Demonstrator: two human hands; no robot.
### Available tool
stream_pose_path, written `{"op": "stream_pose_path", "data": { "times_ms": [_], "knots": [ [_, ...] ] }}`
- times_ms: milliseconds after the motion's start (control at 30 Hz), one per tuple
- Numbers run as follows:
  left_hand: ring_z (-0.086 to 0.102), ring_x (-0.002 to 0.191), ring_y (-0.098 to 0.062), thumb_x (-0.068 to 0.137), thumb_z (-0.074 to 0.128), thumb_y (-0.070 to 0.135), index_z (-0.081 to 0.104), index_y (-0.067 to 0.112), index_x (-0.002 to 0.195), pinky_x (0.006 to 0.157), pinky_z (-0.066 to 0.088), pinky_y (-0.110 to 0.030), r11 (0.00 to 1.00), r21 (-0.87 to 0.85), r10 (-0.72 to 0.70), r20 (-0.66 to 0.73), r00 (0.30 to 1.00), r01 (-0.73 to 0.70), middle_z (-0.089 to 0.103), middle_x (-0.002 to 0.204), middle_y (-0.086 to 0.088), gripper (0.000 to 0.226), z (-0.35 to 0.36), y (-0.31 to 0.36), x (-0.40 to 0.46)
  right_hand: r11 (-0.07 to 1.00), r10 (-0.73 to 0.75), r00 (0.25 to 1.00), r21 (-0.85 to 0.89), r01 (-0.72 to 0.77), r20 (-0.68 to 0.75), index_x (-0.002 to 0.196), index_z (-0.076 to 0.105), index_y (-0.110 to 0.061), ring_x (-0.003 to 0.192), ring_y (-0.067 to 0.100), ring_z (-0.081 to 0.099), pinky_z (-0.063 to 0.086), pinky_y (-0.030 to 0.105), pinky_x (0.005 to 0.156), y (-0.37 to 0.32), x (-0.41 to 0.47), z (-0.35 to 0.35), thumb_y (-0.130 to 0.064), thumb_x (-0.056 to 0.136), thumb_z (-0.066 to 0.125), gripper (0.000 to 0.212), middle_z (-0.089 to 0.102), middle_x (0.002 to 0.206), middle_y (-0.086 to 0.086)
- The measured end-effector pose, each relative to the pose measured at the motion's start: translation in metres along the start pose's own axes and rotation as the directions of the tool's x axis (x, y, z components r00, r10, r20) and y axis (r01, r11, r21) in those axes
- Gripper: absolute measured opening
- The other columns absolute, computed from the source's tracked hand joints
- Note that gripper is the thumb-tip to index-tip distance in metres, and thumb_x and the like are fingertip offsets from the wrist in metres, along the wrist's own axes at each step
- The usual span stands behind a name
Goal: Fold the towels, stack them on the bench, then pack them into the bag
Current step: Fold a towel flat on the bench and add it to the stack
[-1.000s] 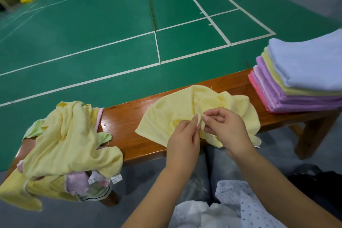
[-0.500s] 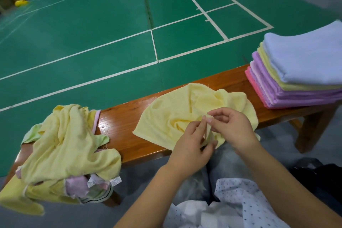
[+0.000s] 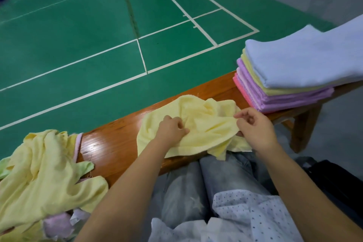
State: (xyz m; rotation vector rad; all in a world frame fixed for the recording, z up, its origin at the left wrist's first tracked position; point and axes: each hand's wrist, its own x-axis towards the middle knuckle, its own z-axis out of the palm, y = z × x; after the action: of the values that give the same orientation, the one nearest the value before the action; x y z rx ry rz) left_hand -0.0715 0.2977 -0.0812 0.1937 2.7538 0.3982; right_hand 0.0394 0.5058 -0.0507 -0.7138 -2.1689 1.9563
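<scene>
A crumpled yellow towel [image 3: 204, 124] lies across the middle of the wooden bench [image 3: 117, 143]. My left hand [image 3: 171, 126] grips a bunch of its cloth near the left side. My right hand [image 3: 255, 125] pinches its edge on the right, and the cloth is stretched between the two hands. On the right end of the bench stands a stack of folded towels [image 3: 290, 76], pale blue on top, then yellow, purple and pink. A heap of unfolded towels [image 3: 45, 175], mostly yellow, covers the left end.
A black bag [image 3: 337, 182] sits on the floor at lower right, partly hidden by my right arm. My knees in grey jeans [image 3: 206, 186] are close under the bench's near edge. Beyond the bench spreads a green court floor [image 3: 98, 25] with white lines.
My hands have moved apart from the middle of the yellow towel, the left going left and the right going right, drawing the cloth out between them.
</scene>
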Motion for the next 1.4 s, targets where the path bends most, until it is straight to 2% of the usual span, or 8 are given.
{"op": "stream_pose_path", "data": {
  "times_ms": [200,400,467,667,767,900,1200,1400],
  "knots": [
    [0.052,0.075,-0.022,0.098,0.050,0.024,0.053,0.005,0.096,0.064,0.044,-0.032,0.980,-0.065,-0.196,-0.171,0.966,0.187,0.058,0.092,-0.011,0.019,-0.012,-0.045,-0.011,0.999,-0.045,0.999,0.008,0.045,0.023,0.086,0.062,-0.016,0.085,0.022,0.063,0.055,0.033,0.069,-0.003,-0.002,0.002,0.001,0.087,0.052,0.020,0.063,0.089,0.009],
    [0.048,0.082,-0.024,0.096,0.051,0.017,0.054,0.000,0.105,0.071,0.040,-0.033,0.909,-0.264,-0.401,-0.335,0.853,0.323,0.054,0.111,-0.018,0.019,-0.028,-0.114,-0.042,0.982,-0.125,0.988,-0.131,0.136,0.086,0.089,0.063,-0.018,0.073,0.018,0.060,0.054,0.041,0.072,-0.008,-0.006,0.022,-0.003,0.088,0.052,0.018,0.062,0.081,0.003],
    [0.048,0.081,-0.020,0.092,0.055,0.011,0.054,0.009,0.099,0.069,0.039,-0.028,0.932,-0.214,-0.348,-0.313,0.884,0.291,0.054,0.112,-0.013,0.008,-0.029,-0.122,-0.055,0.965,-0.163,0.979,-0.189,0.185,0.124,0.088,0.062,-0.021,0.070,0.025,0.058,0.050,0.040,0.064,-0.009,-0.009,0.031,-0.006,0.088,0.052,0.018,0.061,0.079,0.007],
    [0.055,0.099,-0.015,0.089,0.062,0.020,0.049,0.027,0.129,0.073,0.044,-0.024,0.957,-0.257,-0.170,-0.124,0.978,0.134,0.054,0.113,0.007,0.043,-0.032,-0.113,-0.080,0.924,-0.125,0.955,-0.320,0.211,0.268,0.089,0.062,-0.021,0.053,0.011,0.040,0.032,0.025,0.049,-0.007,-0.013,0.048,-0.009,0.092,0.048,0.019,0.054,0.070,-0.001],
    [0.055,0.094,-0.008,0.093,0.058,0.026,0.058,0.027,0.121,0.072,0.044,-0.022,0.856,-0.505,-0.215,-0.153,0.964,0.111,0.058,0.103,0.010,0.027,-0.040,-0.105,-0.084,0.916,-0.094,0.950,-0.348,0.200,0.298,0.091,0.062,-0.023,0.053,0.011,0.040,0.033,0.025,0.049,-0.004,-0.014,0.049,-0.010,0.093,0.048,0.020,0.055,0.074,-0.001],
    [0.055,0.091,0.001,0.093,0.060,0.020,0.069,0.024,0.107,0.072,0.040,-0.013,0.857,-0.513,-0.187,-0.238,0.953,0.040,0.062,0.096,0.017,0.017,-0.049,-0.101,-0.082,0.918,-0.078,0.940,-0.343,0.197,0.331,0.090,0.063,-0.026,0.064,0.016,0.049,0.041,0.030,0.058,-0.001,-0.013,0.047,-0.014,0.093,0.053,0.016,0.059,0.078,0.006],
    [0.055,0.094,-0.020,0.084,0.072,0.031,0.050,0.012,0.124,0.073,0.046,-0.029,0.886,-0.269,-0.411,-0.073,0.909,0.379,0.057,0.109,-0.003,0.050,-0.036,-0.107,-0.066,0.923,-0.090,0.936,-0.324,0.207,0.341,0.090,0.063,-0.026,0.079,0.013,0.057,0.046,0.026,0.065,0.001,-0.016,0.050,-0.018,0.093,0.057,0.011,0.059,0.087,-0.006],
    [0.050,0.069,-0.013,0.088,0.067,0.027,0.062,0.015,0.095,0.061,0.045,-0.027,0.899,-0.297,-0.372,-0.124,0.920,0.323,0.060,0.091,-0.002,0.015,-0.032,-0.106,-0.063,0.927,-0.091,0.937,-0.315,0.204,0.338,0.089,0.064,-0.026,0.078,0.008,0.055,0.041,0.023,0.063,0.004,-0.015,0.051,-0.017,0.093,0.057,0.012,0.057,0.086,-0.009]
  ]
}}
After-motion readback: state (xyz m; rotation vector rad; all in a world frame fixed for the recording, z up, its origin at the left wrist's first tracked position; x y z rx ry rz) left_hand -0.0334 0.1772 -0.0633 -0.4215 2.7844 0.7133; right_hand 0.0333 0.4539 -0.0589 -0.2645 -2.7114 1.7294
